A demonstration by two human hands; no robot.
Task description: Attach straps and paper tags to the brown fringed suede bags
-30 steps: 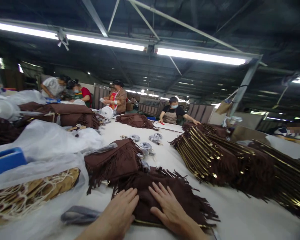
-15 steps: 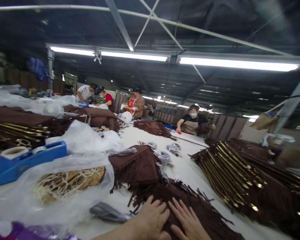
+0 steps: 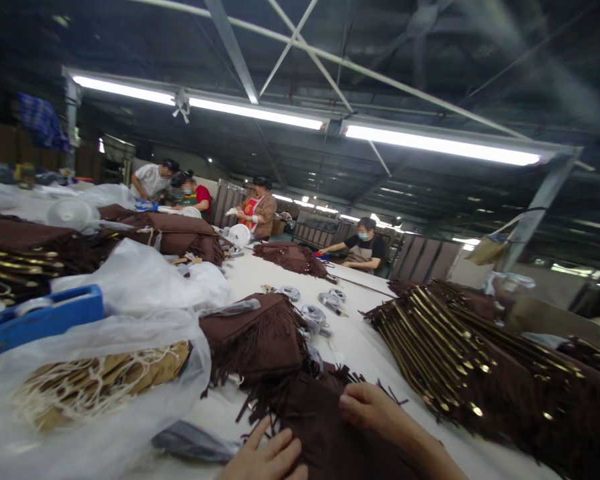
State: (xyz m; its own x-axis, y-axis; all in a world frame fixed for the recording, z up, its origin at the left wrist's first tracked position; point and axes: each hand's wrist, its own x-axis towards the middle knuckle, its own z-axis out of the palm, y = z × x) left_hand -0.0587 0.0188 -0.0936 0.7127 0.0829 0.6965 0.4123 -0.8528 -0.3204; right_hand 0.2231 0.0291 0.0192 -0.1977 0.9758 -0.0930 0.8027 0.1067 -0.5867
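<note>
A: Surface and room, as recorded?

B: One long white table, running away from the camera under a dark steel-trussed roof. Two fluorescent strip lights hung in a line overhead. Four co-workers stood at the far end of the table.

A: Stock on the table?

B: One brown fringed suede piece at the near edge, under both hands. One more fringed piece just behind it. One large fanned stack of brown pieces with gold edging to the right; individual pieces too many and too blurred to count. One clear plastic bag holding tan netted goods to the left. One blue tape dispenser behind the bag. Several small silver coils mid-table; I could not fix their number.

A: Hands?

B: Left hand lay flat and open, fingers spread, on the near left edge of the fringed suede piece. Right hand was curled closed, its fingers bunched on the far edge of the same piece, by the fringe
</note>
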